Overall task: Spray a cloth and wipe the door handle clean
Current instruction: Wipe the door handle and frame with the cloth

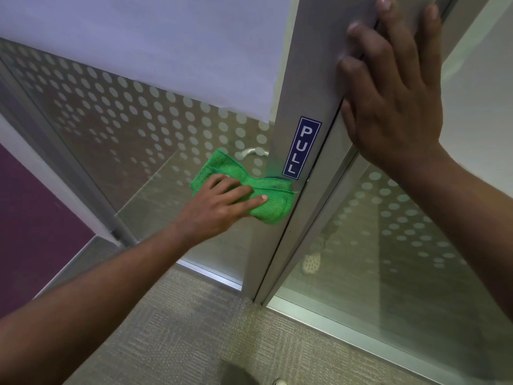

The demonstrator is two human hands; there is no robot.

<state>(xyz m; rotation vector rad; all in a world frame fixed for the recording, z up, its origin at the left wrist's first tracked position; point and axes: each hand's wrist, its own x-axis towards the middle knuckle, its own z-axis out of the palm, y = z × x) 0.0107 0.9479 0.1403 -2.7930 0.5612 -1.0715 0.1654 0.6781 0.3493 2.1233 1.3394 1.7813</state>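
My left hand (219,202) grips a green microfibre cloth (266,204) bunched around the door handle, just below a blue PULL sticker (302,148) on the grey metal door frame (294,87). The cloth hides the near handle completely. Through the dotted glass a silver lever handle (251,152) shows on the door's far side. My right hand (394,87) is higher up, flat against the door's edge with its fingers spread and wrapped over the metal. No spray bottle is in sight.
Glass panels with frosted dots (125,112) stand left and right of the door. A purple wall (36,218) is at the far left. Grey carpet (180,329) covers the floor, and a shoe tip (279,381) shows at the bottom edge.
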